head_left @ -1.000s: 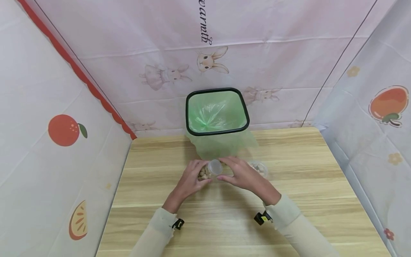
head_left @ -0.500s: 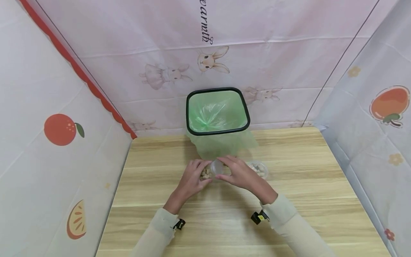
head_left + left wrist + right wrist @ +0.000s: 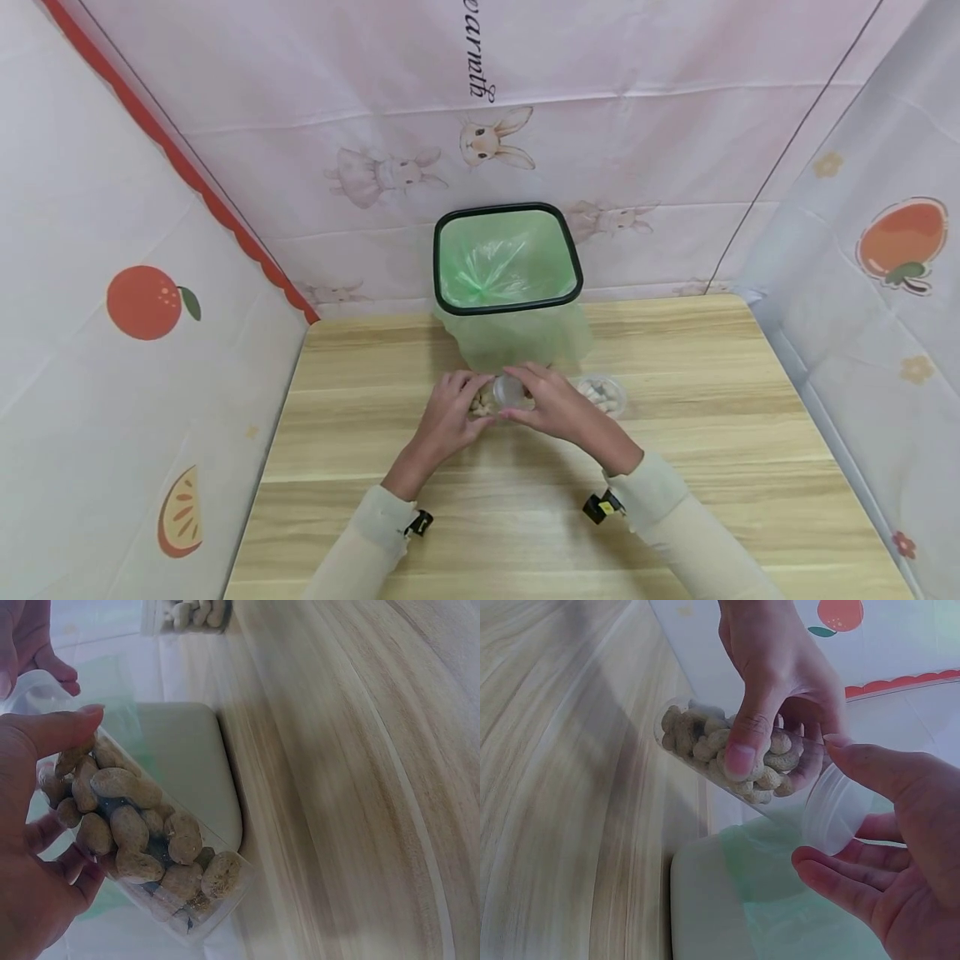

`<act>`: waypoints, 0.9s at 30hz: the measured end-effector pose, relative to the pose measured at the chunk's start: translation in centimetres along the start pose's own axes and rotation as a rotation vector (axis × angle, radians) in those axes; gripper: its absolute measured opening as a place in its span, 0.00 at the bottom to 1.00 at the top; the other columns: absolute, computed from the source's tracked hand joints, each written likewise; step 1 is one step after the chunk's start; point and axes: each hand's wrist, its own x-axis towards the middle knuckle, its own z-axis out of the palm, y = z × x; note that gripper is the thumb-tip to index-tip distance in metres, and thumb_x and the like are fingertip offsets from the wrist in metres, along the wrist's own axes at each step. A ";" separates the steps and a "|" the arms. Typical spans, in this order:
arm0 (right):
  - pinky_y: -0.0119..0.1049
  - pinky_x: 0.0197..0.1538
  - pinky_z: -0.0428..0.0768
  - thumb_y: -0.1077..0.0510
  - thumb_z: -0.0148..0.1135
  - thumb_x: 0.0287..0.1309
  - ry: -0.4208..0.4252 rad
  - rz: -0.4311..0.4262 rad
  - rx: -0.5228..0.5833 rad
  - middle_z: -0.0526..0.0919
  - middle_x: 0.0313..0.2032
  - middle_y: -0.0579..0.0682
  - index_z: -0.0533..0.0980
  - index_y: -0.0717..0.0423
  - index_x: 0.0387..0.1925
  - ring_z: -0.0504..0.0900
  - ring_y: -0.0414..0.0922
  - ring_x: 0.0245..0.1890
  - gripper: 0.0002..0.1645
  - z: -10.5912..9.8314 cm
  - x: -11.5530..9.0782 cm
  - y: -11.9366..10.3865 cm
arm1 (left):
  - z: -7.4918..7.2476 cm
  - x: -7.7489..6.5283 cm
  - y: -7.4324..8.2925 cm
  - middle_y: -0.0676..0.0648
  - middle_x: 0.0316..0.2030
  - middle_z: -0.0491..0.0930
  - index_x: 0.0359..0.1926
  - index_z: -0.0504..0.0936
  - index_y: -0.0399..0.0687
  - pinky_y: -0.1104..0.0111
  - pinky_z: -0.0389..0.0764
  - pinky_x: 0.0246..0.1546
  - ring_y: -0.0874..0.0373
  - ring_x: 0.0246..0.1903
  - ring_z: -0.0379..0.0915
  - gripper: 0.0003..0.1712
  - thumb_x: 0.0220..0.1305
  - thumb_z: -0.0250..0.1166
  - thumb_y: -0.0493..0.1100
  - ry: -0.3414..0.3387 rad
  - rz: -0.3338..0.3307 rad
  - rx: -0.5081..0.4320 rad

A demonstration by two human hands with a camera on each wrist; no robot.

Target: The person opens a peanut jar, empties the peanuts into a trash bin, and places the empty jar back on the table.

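My left hand (image 3: 447, 417) grips a clear plastic jar (image 3: 705, 750) filled with peanuts in their shells (image 3: 129, 829). The jar is held tilted, with its mouth towards my right hand (image 3: 558, 408). My right fingers and thumb hold the rim of a translucent screw lid (image 3: 838, 810) at the jar's mouth. In the head view the lid hides part of the jar, and my left hand covers its near side. Beside my right wrist, a second clear jar (image 3: 602, 394) of paler pieces stands on the table; its upper end is cut off in the left wrist view.
Right behind the hands stands a bin (image 3: 187, 769) with a black rim (image 3: 510, 310) and a green bag (image 3: 517, 258) lining it, the bag's edge hanging over the front. Printed cloth walls (image 3: 360, 75) enclose the wooden table (image 3: 517, 517) at the back and sides.
My right hand has moved slightly left, towards my left hand, and the lid has turned a little. My left hand keeps its grip on the peanut jar.
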 end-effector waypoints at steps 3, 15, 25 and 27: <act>0.36 0.43 0.85 0.43 0.76 0.58 -0.003 0.012 0.000 0.84 0.56 0.57 0.76 0.61 0.66 0.85 0.44 0.42 0.41 0.0 0.0 -0.1 | -0.1 0.1 0.1 0.46 0.50 0.80 0.62 0.79 0.50 0.58 0.78 0.47 0.50 0.46 0.74 0.41 0.47 0.85 0.50 0.006 0.006 0.007; 0.37 0.43 0.85 0.45 0.79 0.55 0.029 0.007 0.002 0.85 0.55 0.57 0.77 0.62 0.63 0.84 0.45 0.42 0.41 0.1 0.1 -0.1 | 0.0 0.3 0.4 0.46 0.49 0.81 0.61 0.80 0.51 0.59 0.78 0.44 0.51 0.44 0.74 0.41 0.46 0.86 0.51 0.025 0.027 0.033; 0.26 0.34 0.77 0.45 0.79 0.54 0.025 -0.014 -0.007 0.83 0.44 0.53 0.80 0.63 0.58 0.78 0.40 0.33 0.37 0.3 0.0 0.4 | 0.2 0.3 0.4 0.45 0.53 0.84 0.63 0.79 0.48 0.57 0.81 0.49 0.49 0.48 0.77 0.40 0.49 0.84 0.49 -0.023 0.055 0.009; 0.26 0.34 0.77 0.45 0.79 0.54 0.027 -0.032 -0.012 0.83 0.44 0.53 0.80 0.63 0.58 0.78 0.40 0.34 0.36 0.3 0.0 0.5 | 0.2 0.4 0.4 0.45 0.54 0.84 0.63 0.79 0.47 0.57 0.81 0.51 0.49 0.49 0.78 0.39 0.50 0.84 0.49 -0.033 0.065 0.000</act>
